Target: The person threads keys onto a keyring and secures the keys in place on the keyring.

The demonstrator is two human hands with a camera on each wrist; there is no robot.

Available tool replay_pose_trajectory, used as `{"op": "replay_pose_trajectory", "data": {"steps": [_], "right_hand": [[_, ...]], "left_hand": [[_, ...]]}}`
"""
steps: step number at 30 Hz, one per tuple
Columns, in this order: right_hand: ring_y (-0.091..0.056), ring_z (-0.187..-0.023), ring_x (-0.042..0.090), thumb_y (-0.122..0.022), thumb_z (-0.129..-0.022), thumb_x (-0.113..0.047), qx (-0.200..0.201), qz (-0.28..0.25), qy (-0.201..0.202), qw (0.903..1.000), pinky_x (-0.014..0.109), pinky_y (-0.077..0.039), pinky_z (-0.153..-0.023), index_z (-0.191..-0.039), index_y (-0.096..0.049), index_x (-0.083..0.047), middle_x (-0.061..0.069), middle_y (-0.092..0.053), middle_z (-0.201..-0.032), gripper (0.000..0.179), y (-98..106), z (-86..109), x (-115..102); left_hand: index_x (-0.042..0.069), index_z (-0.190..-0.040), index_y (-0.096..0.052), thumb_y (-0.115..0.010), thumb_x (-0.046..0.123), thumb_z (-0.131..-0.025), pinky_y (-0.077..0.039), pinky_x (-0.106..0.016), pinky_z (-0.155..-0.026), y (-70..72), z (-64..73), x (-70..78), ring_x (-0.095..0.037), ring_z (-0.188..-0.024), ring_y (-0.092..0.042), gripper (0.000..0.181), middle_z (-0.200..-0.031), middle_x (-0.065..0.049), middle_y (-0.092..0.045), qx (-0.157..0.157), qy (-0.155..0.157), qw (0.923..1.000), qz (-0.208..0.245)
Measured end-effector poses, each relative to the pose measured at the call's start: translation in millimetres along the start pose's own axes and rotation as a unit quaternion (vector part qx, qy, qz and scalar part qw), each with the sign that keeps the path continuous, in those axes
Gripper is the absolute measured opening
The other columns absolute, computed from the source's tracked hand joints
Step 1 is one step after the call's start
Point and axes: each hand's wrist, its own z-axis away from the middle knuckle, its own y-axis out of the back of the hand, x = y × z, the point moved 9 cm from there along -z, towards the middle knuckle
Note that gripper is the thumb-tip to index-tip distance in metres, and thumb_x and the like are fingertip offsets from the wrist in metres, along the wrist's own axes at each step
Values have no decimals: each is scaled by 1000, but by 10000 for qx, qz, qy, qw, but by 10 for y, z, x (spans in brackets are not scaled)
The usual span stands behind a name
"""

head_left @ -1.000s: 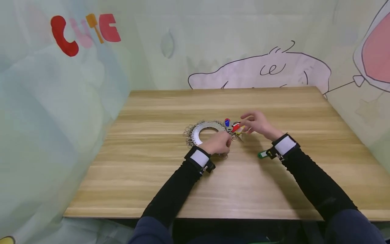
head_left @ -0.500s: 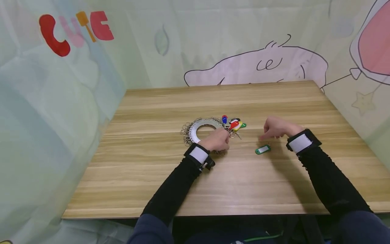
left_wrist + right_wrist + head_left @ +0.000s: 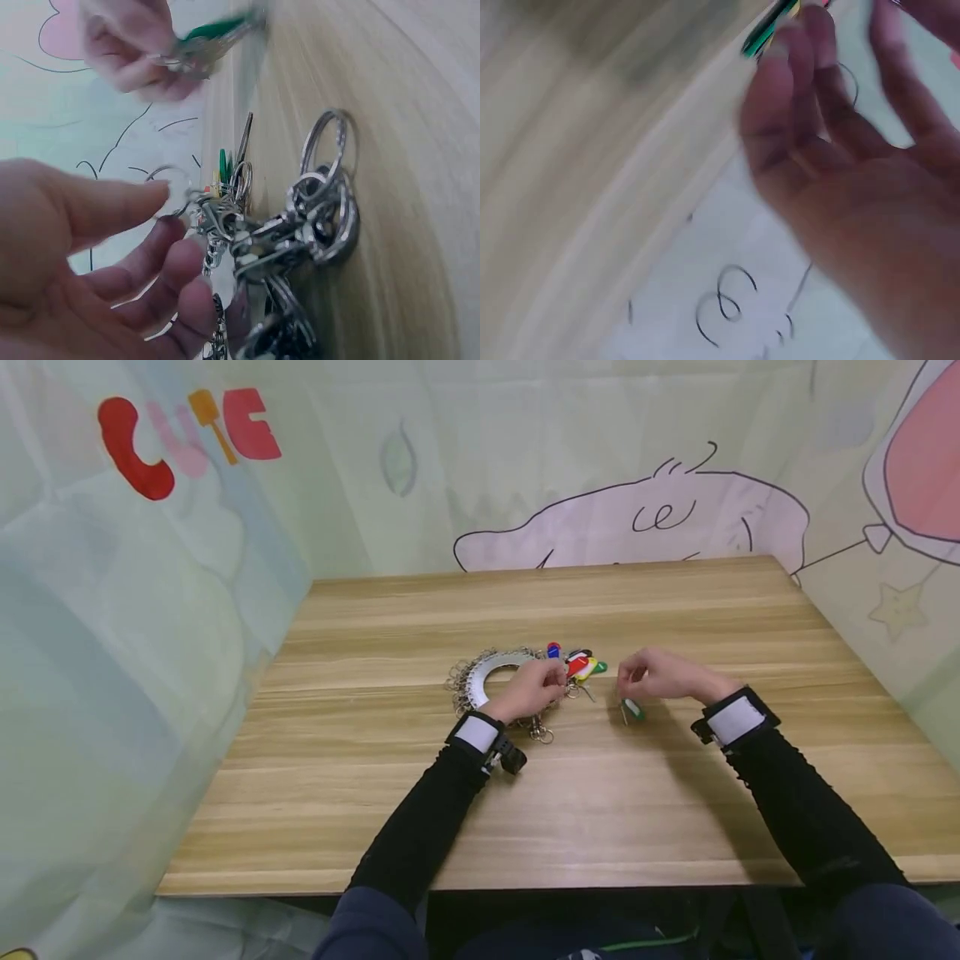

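My right hand pinches a green key tag by its ring end, lifted off the table, and a thin key dangles beside it. In the left wrist view, the tag is blurred. My left hand holds a small metal split ring between thumb and index finger. That ring belongs to a large white ring-shaped holder, whose rim carries many metal clasps and split rings. Part of the holder is hidden under my left hand.
Several coloured key tags, red, blue, yellow and green, lie fanned at the holder's right side, with a key near them. The wooden table extends around both hands. A printed cloth stands behind the table's far edge.
My right hand left the fanned tags, moved right, then picked up the loose green key tag and brought it leftward. My left hand rose slightly and now pinches a split ring.
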Motion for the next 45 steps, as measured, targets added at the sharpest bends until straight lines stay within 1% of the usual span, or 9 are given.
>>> {"op": "replay_pose_trajectory", "data": {"steps": [2, 4, 8, 10, 14, 19, 25, 34, 45], "right_hand": [[-60, -105, 20, -59, -91, -14, 130, -731, 81, 9972, 39, -46, -93, -87, -63, -6, 11, -69, -111, 10, -2, -21, -33], [-58, -112, 23, -52, -95, -14, 173, -1756, 277, 9839, 43, -39, -103, -89, -59, -3, 13, -67, -117, 14, -29, -49, -87], [-61, -96, 21, -44, -100, -12, 220, -3471, 458, 9364, 39, -42, -99, -91, -56, 0, 8, -65, -97, 19, -132, -137, -155], [-62, -86, 19, -46, -100, -14, 333, -3689, 295, 9284, 36, -48, -90, -95, -57, 3, 5, -63, -89, 20, -198, -196, -148], [-59, -75, 16, -53, -98, -20, 675, -3008, -191, 9511, 28, -48, -72, -104, -59, 3, 4, -62, -83, 25, -291, -296, -103], [-60, -70, 17, -61, -94, -18, 896, -2208, -56, 9712, 26, -48, -66, -102, -63, 4, 11, -64, -84, 23, -347, -384, -191], [-60, -65, 9, -65, -91, -12, 966, -2037, 49, 9743, 20, -48, -61, -94, -64, 6, 9, -67, -81, 18, -365, -416, -289], [-57, -68, 1, -66, -87, -3, 1075, -1513, 522, 9812, 16, -44, -62, -90, -66, 6, 18, -69, -83, 10, -353, -385, -360], [-61, -70, 6, -66, -89, -10, 1082, -1764, 153, 9782, 18, -46, -64, -94, -66, 4, 17, -71, -86, 15, -405, -385, -311]], "left_hand": [[2, -89, -57, -61, 2, -89, -47, -23, -76, 37, 4, -1, -22, -87, -63, 4, -92, -13, -66, 217, -79, 9996, 178], [3, -88, -59, -62, 1, -88, -49, -26, -79, 60, 8, -4, -23, -91, -65, 4, -95, -14, -68, 378, -124, 9988, 271], [3, -89, -63, -63, 0, -86, -48, -24, -77, 76, 22, -6, -22, -85, -62, 5, -89, -12, -66, 499, -94, 9982, 305], [3, -92, -64, -63, -2, -86, -47, -22, -74, 83, 30, -11, -20, -82, -61, 7, -87, -11, -65, 540, -24, 9981, 292], [0, -95, -62, -62, -6, -84, -46, -18, -71, 120, 41, -4, -21, -81, -61, 12, -88, -13, -66, 709, -1, 9968, 371], [1, -91, -59, -61, -9, -80, -46, -15, -68, 162, 50, 17, -23, -81, -63, 14, -87, -16, -67, 947, -156, 9943, 474], [1, -90, -59, -62, -9, -80, -45, -13, -66, 181, 55, 38, -21, -79, -63, 15, -86, -13, -67, 978, -211, 9941, 424], [3, -91, -68, -64, 4, -88, -45, -16, -68, 136, 90, -48, -17, -77, -62, 5, -87, -11, -71, 467, 65, 9987, 193], [4, -92, -66, -64, 6, -89, -43, -16, -66, 162, 170, -50, -14, -75, -59, 5, -85, -9, -69, 664, -49, 9973, 324]]}}
